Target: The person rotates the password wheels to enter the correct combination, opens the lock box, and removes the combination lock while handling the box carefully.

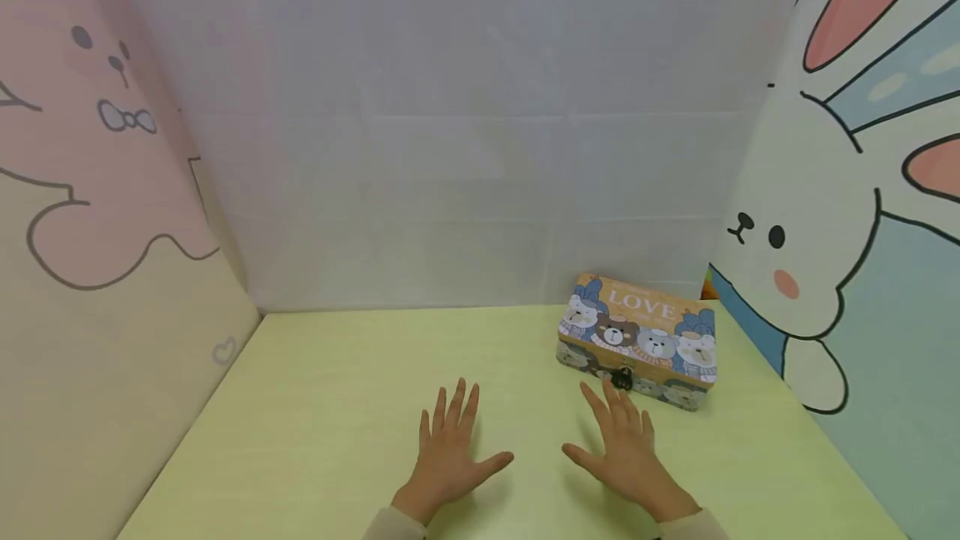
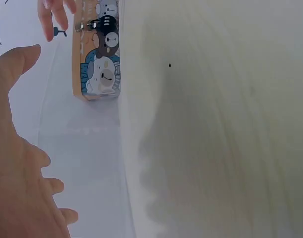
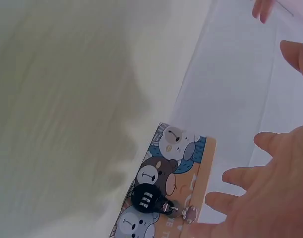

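A rectangular box [image 1: 637,327] printed with cartoon bears and the word LOVE stands at the back right of the table, its lid down. On its front hangs a small black combination padlock [image 1: 622,378]; number wheels show on the padlock [image 3: 147,198] in the right wrist view. My right hand [image 1: 624,452] is just in front of the box, fingers spread, holding nothing. To the left, my left hand [image 1: 450,452] hovers over the table with fingers spread and nothing in it. Both hands cast shadows on the tabletop.
The pale yellow table [image 1: 337,390] meets a white sheet [image 1: 465,148] at the back. Side panels carry cartoon figures, a rabbit [image 1: 810,265] on the right. A small orange item [image 1: 708,286] peeks out behind the box at the back right corner.
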